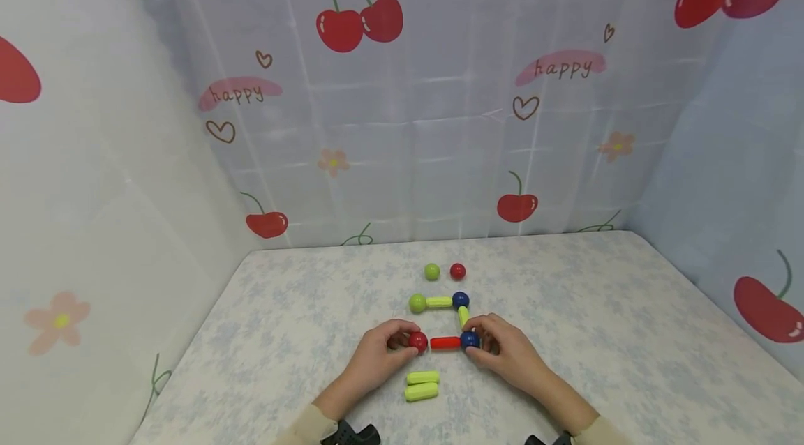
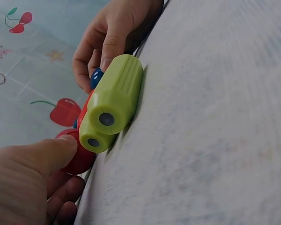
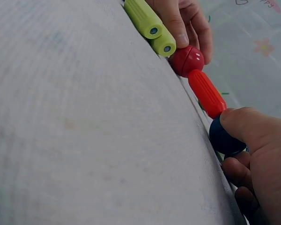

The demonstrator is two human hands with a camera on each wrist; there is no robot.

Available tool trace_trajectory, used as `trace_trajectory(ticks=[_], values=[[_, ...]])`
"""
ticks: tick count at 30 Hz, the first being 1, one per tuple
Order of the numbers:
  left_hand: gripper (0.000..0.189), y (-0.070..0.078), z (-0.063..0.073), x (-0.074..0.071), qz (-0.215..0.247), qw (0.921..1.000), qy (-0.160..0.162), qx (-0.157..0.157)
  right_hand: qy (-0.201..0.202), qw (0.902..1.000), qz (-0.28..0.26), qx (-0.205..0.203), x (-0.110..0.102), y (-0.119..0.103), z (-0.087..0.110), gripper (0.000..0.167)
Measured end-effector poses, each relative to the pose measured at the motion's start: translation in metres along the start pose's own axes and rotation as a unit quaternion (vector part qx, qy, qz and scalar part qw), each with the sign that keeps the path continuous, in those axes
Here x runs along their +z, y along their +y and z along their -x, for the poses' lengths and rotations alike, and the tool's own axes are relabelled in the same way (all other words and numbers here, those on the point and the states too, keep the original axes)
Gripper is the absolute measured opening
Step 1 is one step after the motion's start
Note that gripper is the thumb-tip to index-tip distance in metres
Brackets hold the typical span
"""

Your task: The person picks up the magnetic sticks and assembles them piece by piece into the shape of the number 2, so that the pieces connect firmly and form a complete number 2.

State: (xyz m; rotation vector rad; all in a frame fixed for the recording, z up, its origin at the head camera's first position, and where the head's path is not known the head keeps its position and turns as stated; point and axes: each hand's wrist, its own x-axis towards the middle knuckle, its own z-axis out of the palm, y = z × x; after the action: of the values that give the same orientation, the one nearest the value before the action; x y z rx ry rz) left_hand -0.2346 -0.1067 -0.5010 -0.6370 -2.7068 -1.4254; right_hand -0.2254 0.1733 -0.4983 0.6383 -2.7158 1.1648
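Note:
Between thumb and fingers, my left hand (image 1: 380,353) pinches a red ball (image 1: 417,341). My right hand (image 1: 507,353) grips a dark blue ball (image 1: 470,340), which has a red rod (image 1: 445,342) joined to its left side. In the head view a narrow gap shows between the red rod's free end and the red ball. From the held blue ball a yellow-green rod (image 1: 463,317) runs back to a second blue ball (image 1: 460,300). Another yellow-green rod (image 1: 439,302) links that one to a green ball (image 1: 417,303).
Two loose yellow-green rods (image 1: 422,385) lie side by side in front of the hands; dark discs show in their ends (image 2: 106,119). Farther back sit a loose green ball (image 1: 431,271) and a loose red ball (image 1: 458,271). A cherry-printed curtain (image 1: 414,117) stands behind the table.

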Motion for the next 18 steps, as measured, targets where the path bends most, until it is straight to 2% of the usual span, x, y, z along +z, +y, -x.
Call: trace_trajectory(ticks=[5, 18], values=[[0.030, -0.0012, 0.0005, -0.0001, -0.004, 0.9999, -0.012, 0.003, -0.001, 1.0000, -0.001, 0.003, -0.0001, -0.0011, 0.0002, 0.029], [0.030, -0.0009, 0.0007, -0.0004, -0.007, 0.9998, -0.014, 0.013, -0.007, 0.9999, -0.001, 0.010, -0.0011, -0.0018, -0.0005, 0.029]])
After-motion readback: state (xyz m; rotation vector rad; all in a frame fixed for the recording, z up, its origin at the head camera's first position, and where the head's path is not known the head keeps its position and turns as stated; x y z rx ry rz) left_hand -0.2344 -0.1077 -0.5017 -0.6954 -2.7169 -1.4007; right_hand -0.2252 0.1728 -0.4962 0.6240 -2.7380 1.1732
